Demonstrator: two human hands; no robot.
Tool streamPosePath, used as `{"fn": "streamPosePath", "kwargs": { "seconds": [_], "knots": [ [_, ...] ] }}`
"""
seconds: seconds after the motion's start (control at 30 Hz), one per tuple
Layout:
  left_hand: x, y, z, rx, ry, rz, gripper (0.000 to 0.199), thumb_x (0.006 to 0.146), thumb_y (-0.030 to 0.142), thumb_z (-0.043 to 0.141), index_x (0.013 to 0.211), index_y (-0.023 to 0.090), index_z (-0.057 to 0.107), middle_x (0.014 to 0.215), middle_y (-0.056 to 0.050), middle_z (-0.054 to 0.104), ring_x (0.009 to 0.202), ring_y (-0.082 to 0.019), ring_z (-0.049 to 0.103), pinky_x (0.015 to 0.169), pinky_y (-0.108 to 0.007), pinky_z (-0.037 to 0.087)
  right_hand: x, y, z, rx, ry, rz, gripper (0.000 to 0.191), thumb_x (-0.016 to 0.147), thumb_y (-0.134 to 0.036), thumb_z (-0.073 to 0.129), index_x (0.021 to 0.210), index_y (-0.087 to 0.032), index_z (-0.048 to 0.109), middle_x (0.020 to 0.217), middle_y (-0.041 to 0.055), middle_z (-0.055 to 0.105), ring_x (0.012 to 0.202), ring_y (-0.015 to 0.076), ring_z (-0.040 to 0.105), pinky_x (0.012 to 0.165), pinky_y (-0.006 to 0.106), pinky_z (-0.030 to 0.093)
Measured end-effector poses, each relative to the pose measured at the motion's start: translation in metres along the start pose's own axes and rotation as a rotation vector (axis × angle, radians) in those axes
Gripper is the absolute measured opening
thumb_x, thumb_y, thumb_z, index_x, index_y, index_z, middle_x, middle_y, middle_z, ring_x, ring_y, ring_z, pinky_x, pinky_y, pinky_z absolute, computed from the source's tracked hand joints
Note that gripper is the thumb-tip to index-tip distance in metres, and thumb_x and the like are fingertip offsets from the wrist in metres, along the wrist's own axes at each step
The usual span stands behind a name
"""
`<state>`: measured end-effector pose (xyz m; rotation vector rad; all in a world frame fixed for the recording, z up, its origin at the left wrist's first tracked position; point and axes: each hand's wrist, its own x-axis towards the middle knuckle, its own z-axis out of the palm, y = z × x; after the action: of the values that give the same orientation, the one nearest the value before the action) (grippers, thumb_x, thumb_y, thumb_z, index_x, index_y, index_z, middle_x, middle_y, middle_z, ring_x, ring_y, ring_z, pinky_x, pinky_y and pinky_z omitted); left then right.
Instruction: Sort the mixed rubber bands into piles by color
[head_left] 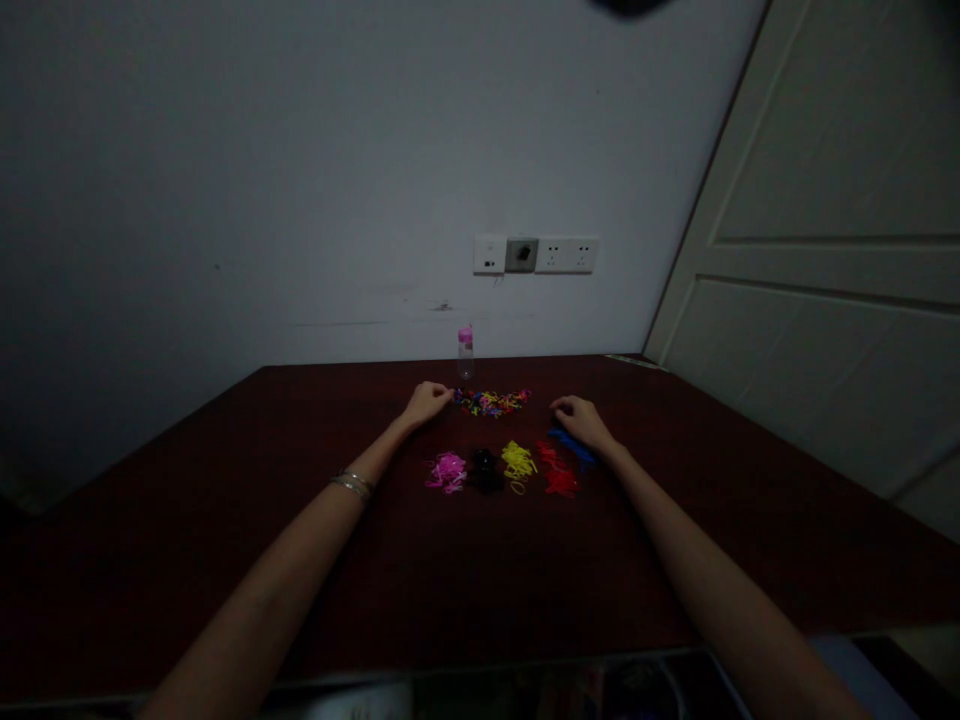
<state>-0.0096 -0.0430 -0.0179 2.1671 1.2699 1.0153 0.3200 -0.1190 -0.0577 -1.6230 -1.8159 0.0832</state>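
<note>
Mixed-colour pile of small bands or strips [491,403] is on the desk [465,590], between the two hands, long axis running roughly left-right. Left hand [426,403] is nearer: its fingers [448,394] are at the pile's left end, so the pile lies just to their right. Those fingers look drawn in close; can't tell if they pinch anything. Right hand [583,420] is apart from the pile's right end, pile to its left, fingers [557,405] curled inward just beyond the blue pile [574,446]; too dim to tell whether they meet or hold a piece.

Nearer the person, left to right: pink pile [448,471], black pile [484,468], yellow pile [517,461], red pile [558,472], then blue. Clear bottle, pink top [466,355], upright behind mixed pile. Desk dark red, against pale wall [337,180] with sockets [566,255]; panelled door [825,240] at right. Room dim.
</note>
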Motion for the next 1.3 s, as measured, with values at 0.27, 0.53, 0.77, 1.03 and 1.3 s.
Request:
{"fn": "streamPosePath", "kwargs": {
  "seconds": [0.27,0.53,0.77,1.03,1.3],
  "knots": [
    [0.004,-0.055,-0.019,-0.431,0.361,-0.371,0.035,0.073,0.04,0.041,0.07,0.012,0.062,0.042,0.003,0.041,0.036,-0.007,0.03,0.039,-0.02,0.022,0.004,-0.013,-0.005,0.021,0.019,-0.023,0.025,0.075,-0.016,0.048,0.09,-0.016,0.068,0.095,0.0078,0.067,0.088,0.0176,0.061,0.082,0.028,0.045],
    [0.004,-0.059,-0.013,-0.403,0.319,-0.298,0.031,0.069,0.039,0.047,0.064,0.012,0.06,0.042,0.004,0.04,0.036,-0.006,0.031,0.038,-0.019,0.022,0.028,-0.027,-0.008,-0.01,0.011,-0.083,0.026,0.075,-0.016,0.05,0.094,-0.017,0.068,0.098,0.007,0.067,0.091,0.0171,0.06,0.084,0.027,0.044],
    [0.003,-0.061,-0.012,-0.277,0.293,-0.268,0.032,0.068,0.04,0.047,0.062,0.012,0.062,0.043,0.003,0.043,0.039,-0.007,0.035,0.041,-0.02,0.025,0.052,-0.012,0.001,-0.069,-0.089,-0.038,0.032,0.078,-0.015,0.049,0.107,-0.015,0.064,0.106,0.0088,0.066,0.096,0.0182,0.06,0.086,0.028,0.044],
    [0.002,-0.06,-0.011,-0.26,0.282,-0.249,0.031,0.068,0.039,0.046,0.062,0.013,0.062,0.043,0.003,0.043,0.04,-0.008,0.036,0.043,-0.021,0.026,0.077,-0.013,0.015,-0.28,-0.34,-0.105,0.048,0.08,-0.01,0.043,0.125,-0.024,0.053,0.118,0.0064,0.061,0.105,0.0194,0.057,0.089,0.027,0.041],
    [0.004,-0.065,-0.01,-0.199,0.28,-0.231,0.032,0.07,0.039,0.045,0.062,0.013,0.063,0.043,0.003,0.044,0.042,-0.009,0.039,0.046,-0.022,0.028,0.08,-0.015,0.018,-0.378,-0.348,-0.095,0.036,0.081,-0.014,0.043,0.109,-0.024,0.063,0.112,0.0078,0.062,0.101,0.0191,0.057,0.085,0.026,0.042]
  ]
}}
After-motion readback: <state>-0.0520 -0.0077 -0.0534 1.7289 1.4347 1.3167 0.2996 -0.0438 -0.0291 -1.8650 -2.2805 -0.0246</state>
